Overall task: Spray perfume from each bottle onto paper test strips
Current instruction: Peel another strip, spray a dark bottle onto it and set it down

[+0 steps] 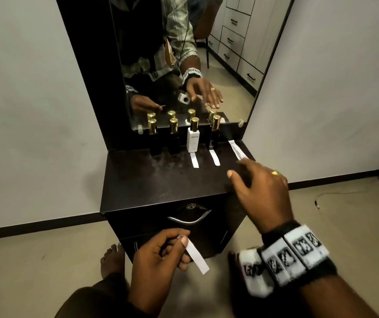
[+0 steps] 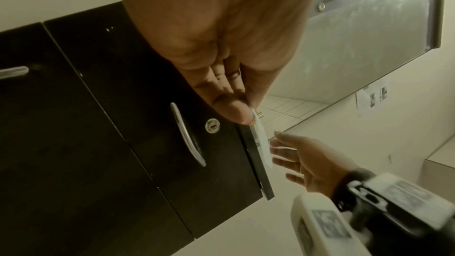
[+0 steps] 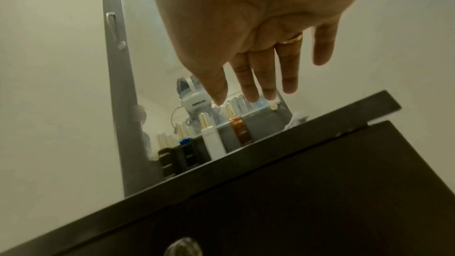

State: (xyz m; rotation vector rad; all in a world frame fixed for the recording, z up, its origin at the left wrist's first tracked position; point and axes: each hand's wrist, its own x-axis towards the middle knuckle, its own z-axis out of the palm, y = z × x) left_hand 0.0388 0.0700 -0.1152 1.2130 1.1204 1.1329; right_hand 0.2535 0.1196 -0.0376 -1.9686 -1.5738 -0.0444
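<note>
- The left hand [image 1: 158, 255] sits low, in front of the cabinet's drawer and below the dark surface [image 1: 161, 180]; its thumb and fingers pinch one end of a white paper strip [image 1: 197, 257], which juts out to the right of the hand.
- In the left wrist view the same strip [image 2: 262, 143] sticks out past the thumb tip, its free end pointing toward the right hand [image 2: 310, 164].
- The right hand [image 1: 262, 191] reaches over the right front part of the surface, fingers spread and relaxed, holding nothing; a ring [image 1: 275, 173] sits on one finger.
- Just beyond the right hand's fingertips, at the right edge of the surface, lies a pile of spare strips [image 1: 236, 149]; whether a fingertip touches its near end cannot be told.
- Further ahead and to the left of the right hand, four gold-capped bottles stand in a row against the mirror [image 1: 184, 53]: two black bottles [image 1: 155, 146] [image 1: 174, 143], a white bottle [image 1: 192, 141] and a dark amber bottle [image 1: 214, 140].
- One strip [image 1: 194, 159] lies flat in front of the white bottle, and another strip [image 1: 214, 157] in front of the amber one, both well ahead of the left hand.
- In the right wrist view the bottles appear beyond the straight fingers [image 3: 288, 69], well apart from them.
</note>
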